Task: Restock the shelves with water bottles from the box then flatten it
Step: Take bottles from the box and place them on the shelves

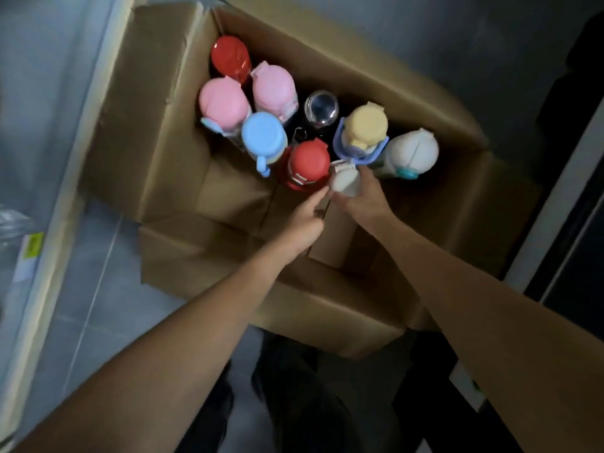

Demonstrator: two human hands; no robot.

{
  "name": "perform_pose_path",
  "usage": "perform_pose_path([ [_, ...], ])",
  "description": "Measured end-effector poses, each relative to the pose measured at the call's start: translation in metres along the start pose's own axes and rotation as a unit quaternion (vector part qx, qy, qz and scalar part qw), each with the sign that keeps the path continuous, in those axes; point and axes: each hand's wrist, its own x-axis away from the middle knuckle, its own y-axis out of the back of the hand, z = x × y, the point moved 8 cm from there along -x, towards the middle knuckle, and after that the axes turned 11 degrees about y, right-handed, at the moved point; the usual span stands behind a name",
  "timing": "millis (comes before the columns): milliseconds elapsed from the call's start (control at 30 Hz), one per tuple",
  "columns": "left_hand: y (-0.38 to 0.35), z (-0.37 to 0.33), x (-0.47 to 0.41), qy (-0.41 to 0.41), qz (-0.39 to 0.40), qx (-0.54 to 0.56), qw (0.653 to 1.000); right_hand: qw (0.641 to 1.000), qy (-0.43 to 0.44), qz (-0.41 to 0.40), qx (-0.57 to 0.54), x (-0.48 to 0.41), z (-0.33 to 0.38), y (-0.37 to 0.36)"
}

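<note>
While both bare forearms reach up from the bottom of the frame, the left hand point(302, 220) sits just below centre with its fingers loosely curled and its fingertips at the edge of a small white-capped bottle point(344, 179); whether it actually grips anything cannot be told. Just right of it, the right hand point(366, 201) curls around that white-capped bottle from the right side, fingers wrapped on its cap and upper body. Like the others, this bottle stands upright in the open cardboard box point(170, 142), its long axis running straight toward the camera so only the cap shows. The box fills the middle of the frame, flaps folded outward, resting on a grey tiled floor point(91, 282). Beside the held bottle to the left stands a red-capped bottle point(309, 165), touching it, and left of that a blue-capped bottle point(264, 135) with a loop handle. To the right stand a yellow-capped bottle point(366, 125) with a lilac strap and a larger white-capped bottle point(411, 152). Farther up the frame a clear-lidded bottle point(321, 107) sits in the dark centre, with two pink-capped bottles point(274, 88) at upper left, side by side, and a glossy red lid point(230, 57) in the far corner. All point cap-up, packed close.
</note>
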Motion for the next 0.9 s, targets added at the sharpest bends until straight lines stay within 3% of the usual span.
perform_pose_path([
  [267, 0.006, 0.008, 0.005, 0.008, 0.025, 0.009, 1.0, 0.997, -0.015, 0.004, 0.076, 0.001, -0.007, -0.002],
  [500, 0.028, 0.018, 0.057, 0.005, 0.006, -0.009, 1.0, 0.996, -0.058, 0.04, 0.059, 0.076, 0.0, -0.007],
  [667, 0.038, 0.023, 0.121, -0.019, 0.03, -0.094, 0.995, 0.996, -0.053, 0.061, 0.045, 0.144, 0.04, -0.017],
  [900, 0.079, 0.015, 0.229, -0.048, 0.021, -0.126, 0.991, 0.998, -0.056, -0.005, -0.02, 0.229, 0.136, -0.001],
])
